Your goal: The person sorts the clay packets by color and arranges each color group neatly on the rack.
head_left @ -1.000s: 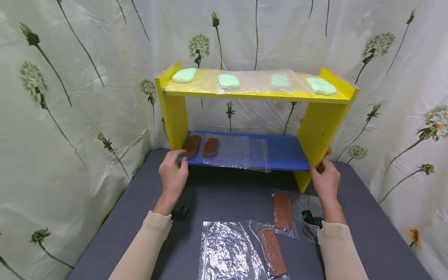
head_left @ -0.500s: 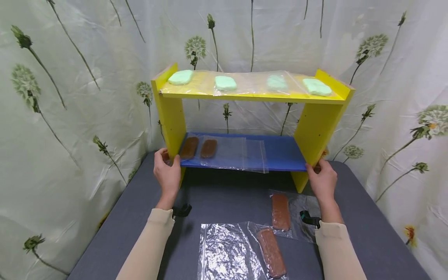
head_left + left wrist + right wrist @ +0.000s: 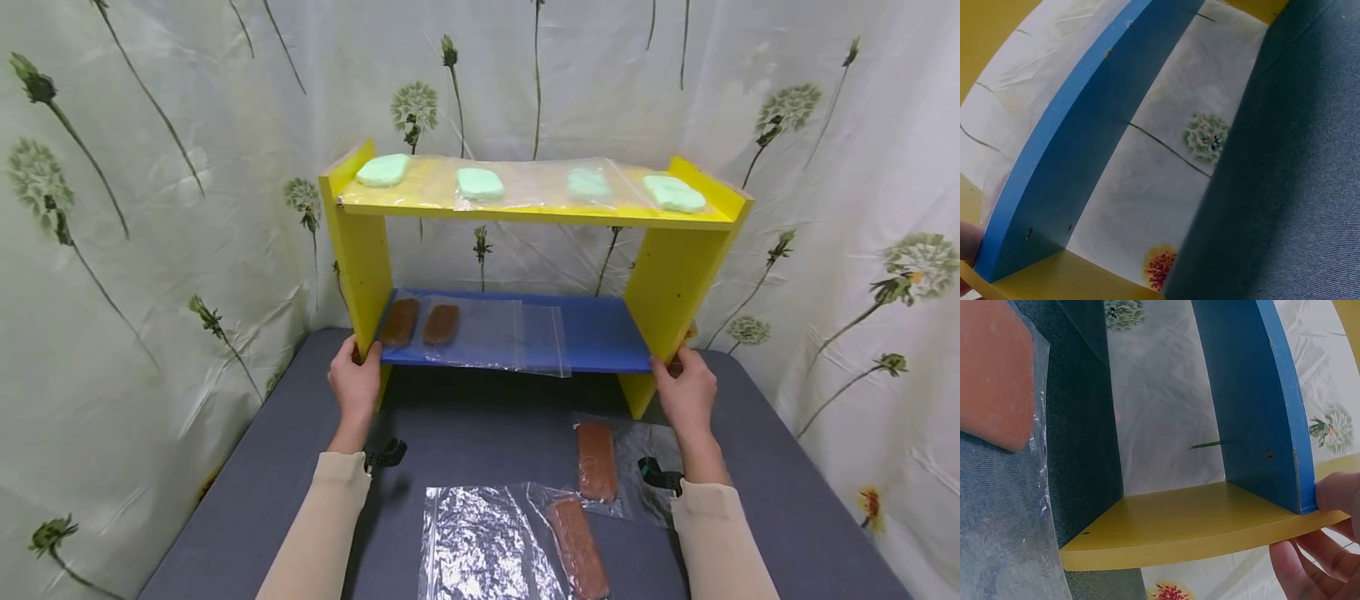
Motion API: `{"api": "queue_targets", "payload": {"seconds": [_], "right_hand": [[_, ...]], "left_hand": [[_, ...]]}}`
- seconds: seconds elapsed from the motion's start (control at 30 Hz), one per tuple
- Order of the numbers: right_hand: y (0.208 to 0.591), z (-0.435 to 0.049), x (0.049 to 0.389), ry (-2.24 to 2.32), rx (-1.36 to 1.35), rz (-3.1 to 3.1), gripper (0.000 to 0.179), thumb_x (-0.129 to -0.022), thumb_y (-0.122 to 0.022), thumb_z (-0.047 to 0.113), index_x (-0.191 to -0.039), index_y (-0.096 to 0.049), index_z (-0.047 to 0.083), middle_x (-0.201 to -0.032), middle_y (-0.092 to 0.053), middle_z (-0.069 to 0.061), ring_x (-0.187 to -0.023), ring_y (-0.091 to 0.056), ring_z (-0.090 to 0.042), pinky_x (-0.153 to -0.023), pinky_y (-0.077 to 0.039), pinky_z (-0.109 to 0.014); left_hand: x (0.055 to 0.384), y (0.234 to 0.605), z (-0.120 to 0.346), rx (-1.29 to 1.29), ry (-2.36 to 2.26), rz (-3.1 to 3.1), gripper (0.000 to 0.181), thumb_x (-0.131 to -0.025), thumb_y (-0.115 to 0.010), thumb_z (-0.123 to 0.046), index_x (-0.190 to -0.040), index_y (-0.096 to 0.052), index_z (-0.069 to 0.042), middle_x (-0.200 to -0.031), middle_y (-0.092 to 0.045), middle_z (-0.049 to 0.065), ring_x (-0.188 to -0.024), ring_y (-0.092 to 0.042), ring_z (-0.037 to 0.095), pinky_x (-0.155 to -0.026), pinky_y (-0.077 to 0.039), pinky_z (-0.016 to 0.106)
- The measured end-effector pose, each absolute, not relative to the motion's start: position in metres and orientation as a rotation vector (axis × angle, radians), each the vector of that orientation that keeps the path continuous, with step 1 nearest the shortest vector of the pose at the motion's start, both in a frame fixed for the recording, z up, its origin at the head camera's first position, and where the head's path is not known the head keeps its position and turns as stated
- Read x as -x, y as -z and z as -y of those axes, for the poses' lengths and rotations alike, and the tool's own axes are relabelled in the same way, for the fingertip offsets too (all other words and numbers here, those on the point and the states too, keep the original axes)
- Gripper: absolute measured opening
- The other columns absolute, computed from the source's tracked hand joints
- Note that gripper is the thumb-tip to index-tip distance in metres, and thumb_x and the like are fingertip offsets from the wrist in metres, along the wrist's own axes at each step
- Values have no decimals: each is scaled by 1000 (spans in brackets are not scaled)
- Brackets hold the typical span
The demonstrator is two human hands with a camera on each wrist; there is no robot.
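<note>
A small shelf unit with yellow side panels (image 3: pixel 678 283) and a blue lower board (image 3: pixel 600 329) stands on the table. My left hand (image 3: pixel 354 383) grips the left panel's front edge, thumb in front and fingers on the outer side. The right panel is held the same way by my right hand (image 3: pixel 688 392); in the right wrist view its thumb (image 3: pixel 1338 490) lies by the blue board's end, fingers under the yellow edge. Two brown oval slabs in clear zip bags (image 3: pixel 495 333) lie on the blue board's left half. Several pale green pieces (image 3: pixel 480 184) in clear bags line the yellow top.
Two reddish-brown bars lie in clear bags in front of the unit, one bar (image 3: pixel 596 461) near my right wrist, the other bar (image 3: pixel 579 548) closer to me. A grey cloth covers the table (image 3: pixel 247 500). Behind hangs a flower-printed curtain (image 3: pixel 217 125).
My left hand has moved from the brown slab at the blue board's left end to the outside of the left panel and taken hold. My right hand keeps its place on the right panel.
</note>
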State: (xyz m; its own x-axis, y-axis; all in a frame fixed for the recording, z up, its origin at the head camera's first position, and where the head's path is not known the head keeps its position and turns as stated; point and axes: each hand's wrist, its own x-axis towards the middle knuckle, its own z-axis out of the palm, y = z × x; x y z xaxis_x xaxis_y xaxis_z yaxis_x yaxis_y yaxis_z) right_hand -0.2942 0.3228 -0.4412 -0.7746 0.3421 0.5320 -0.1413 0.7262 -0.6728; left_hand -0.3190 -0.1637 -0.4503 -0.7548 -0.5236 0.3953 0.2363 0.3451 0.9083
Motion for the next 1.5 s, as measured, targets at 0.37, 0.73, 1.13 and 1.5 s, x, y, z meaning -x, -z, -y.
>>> {"api": "queue_targets", "payload": {"seconds": [0.37,0.73,1.13,1.5], "right_hand": [[440,-328,283,-924,139,2264,32,-98,-68,22,-119,-66,-2,-107,-64,-21,-95,-64,-39,-82,-50,-57],[422,-333,282,-871,62,2373,37,-99,-65,28,-125,-62,1,-110,-64,-21,-97,-65,-40,-76,-51,-56],[411,-320,249,-679,82,2831,62,-100,-60,38,-145,-46,-3,-115,-65,-25,-69,-61,-27,-49,-45,-38],[422,-286,202,-630,-48,2885,57,-93,-72,27,-141,-55,-1,-114,-66,-26,-75,-66,-28,-47,-46,-36]], "left_hand": [[323,451,160,-204,1516,2000,29,-98,-68,-27,-122,-68,-10,-105,-69,14,-87,-61,31,-77,-49,43],[326,447,160,-186,1587,1974,34,-100,-66,-28,-127,-65,-8,-112,-67,15,-93,-62,32,-81,-50,45],[321,444,170,-205,1615,1969,37,-99,-66,-27,-130,-63,-7,-118,-66,16,-98,-61,33,-88,-51,49],[318,447,169,-214,1646,1960,36,-99,-67,-25,-131,-64,-9,-121,-66,15,-101,-61,31,-90,-51,48]]}}
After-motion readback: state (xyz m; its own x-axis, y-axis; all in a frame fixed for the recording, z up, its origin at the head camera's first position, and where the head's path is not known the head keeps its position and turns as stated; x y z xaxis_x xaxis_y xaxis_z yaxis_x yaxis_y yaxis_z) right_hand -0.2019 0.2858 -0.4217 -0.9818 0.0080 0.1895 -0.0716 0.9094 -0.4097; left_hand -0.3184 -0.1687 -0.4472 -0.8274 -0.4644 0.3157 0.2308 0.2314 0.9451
